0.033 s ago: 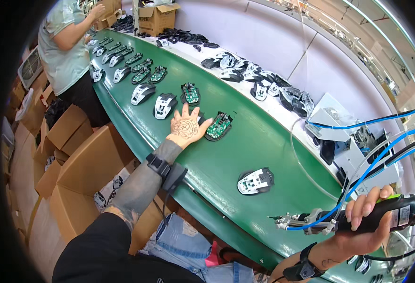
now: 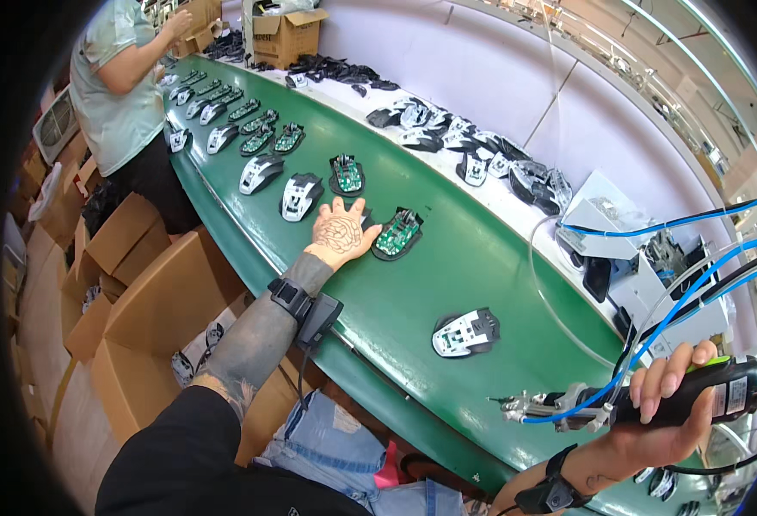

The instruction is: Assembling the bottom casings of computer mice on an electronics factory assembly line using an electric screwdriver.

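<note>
My left hand [image 2: 340, 232] reaches over the green belt [image 2: 396, 305], its fingers bent down and its thumb out to the right. Under the palm is something mostly hidden; a dark bit of it shows between index finger and thumb. Right beside the thumb lies a mouse base with a green circuit board [image 2: 398, 234]. Another mouse base [image 2: 347, 175] lies just beyond the fingers, and a white-and-black mouse shell [image 2: 301, 196] sits to their left. My right hand [image 2: 673, 387] is wrapped round a black power screwdriver [image 2: 697, 396], its metal tip pointing left. Nearer the screwdriver lies another white-and-black mouse [image 2: 466, 333].
Rows of mouse parts [image 2: 258, 174] run up the belt toward a person [image 2: 125, 82] at the far left. Loose shells [image 2: 473, 138] line the white ledge behind. Blue air hoses [image 2: 697, 267] hang at right. An open cardboard box [image 2: 150, 344] stands below the left edge.
My left hand's fingers are drawn in slightly toward the palm. The mouse parts around that hand sit a touch lower in the picture. My right hand and the screwdriver look nearly unmoved.
</note>
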Motion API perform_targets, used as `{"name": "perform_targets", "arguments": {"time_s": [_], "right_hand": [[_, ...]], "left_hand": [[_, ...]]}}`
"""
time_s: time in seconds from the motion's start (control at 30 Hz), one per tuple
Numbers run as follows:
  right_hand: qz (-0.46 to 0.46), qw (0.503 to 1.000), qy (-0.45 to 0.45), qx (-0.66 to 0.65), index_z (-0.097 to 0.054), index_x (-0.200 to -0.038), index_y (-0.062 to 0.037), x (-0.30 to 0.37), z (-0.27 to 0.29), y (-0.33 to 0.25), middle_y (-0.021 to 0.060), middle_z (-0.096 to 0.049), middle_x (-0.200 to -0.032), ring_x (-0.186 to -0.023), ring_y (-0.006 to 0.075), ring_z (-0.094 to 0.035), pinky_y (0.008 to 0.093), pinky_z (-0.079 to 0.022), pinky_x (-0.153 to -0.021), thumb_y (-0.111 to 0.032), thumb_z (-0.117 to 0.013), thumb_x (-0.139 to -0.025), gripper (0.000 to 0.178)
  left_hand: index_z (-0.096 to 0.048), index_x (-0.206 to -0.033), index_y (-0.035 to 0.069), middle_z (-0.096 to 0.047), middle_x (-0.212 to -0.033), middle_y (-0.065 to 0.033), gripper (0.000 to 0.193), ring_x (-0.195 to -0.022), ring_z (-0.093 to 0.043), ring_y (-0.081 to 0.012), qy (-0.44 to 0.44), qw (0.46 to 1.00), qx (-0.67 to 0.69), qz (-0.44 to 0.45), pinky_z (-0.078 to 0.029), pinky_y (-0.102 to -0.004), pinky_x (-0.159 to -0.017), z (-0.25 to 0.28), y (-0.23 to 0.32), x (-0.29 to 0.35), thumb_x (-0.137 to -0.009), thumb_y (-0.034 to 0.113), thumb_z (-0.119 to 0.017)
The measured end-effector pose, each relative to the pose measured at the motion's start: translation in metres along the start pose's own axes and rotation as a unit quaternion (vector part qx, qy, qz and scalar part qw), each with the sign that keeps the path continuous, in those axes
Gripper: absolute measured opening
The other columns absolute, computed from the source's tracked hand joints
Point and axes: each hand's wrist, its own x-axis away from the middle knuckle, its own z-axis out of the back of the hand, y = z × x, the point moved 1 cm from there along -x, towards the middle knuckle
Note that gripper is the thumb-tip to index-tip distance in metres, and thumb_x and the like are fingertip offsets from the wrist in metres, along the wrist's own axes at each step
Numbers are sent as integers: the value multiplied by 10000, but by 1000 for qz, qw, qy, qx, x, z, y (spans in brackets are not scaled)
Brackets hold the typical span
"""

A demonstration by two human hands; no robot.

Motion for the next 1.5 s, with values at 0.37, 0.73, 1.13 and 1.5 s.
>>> {"name": "perform_targets", "arguments": {"time_s": [0.37,0.73,1.13,1.5], "right_hand": [[4,999,33,17,-357,-1036,0,-8,10,-3,93,-485,-736,-429,106,-453,225,-381,-413,-267,-598,-852,404],[-17,1000,26,4,-392,-1103,-13,-11,14,-2,92,-495,-769,-494,126,-452,267,-387,-486,-237,-549,-882,351],[47,986,152,53,-439,-1105,-44,0,22,8,44,-492,-641,-517,131,-458,265,-395,-526,-403,-535,-930,411],[165,969,154,102,-490,-1036,-58,-12,14,-11,1,-461,-614,-460,83,-423,221,-354,-449,-572,-395,-927,534]], "left_hand": [[-570,-1199,146,-461,-1294,-224,475,-1132,-499,-382,-6,968,80,-238,-420,-429,-964,-29,56,-28,-795,387,-639],[-508,-1246,147,-445,-1305,-213,511,-1138,-493,-391,51,956,82,-278,-436,-439,-947,-37,49,-6,-798,362,-631],[-490,-1253,105,-430,-1286,-225,613,-1118,-471,-430,-82,836,163,-517,-444,-454,-923,-12,171,113,-772,444,-663],[-372,-1356,124,-502,-1210,-127,479,-945,-603,-270,-528,228,813,91,-546,-430,-804,2,179,101,-935,325,-481]]}}
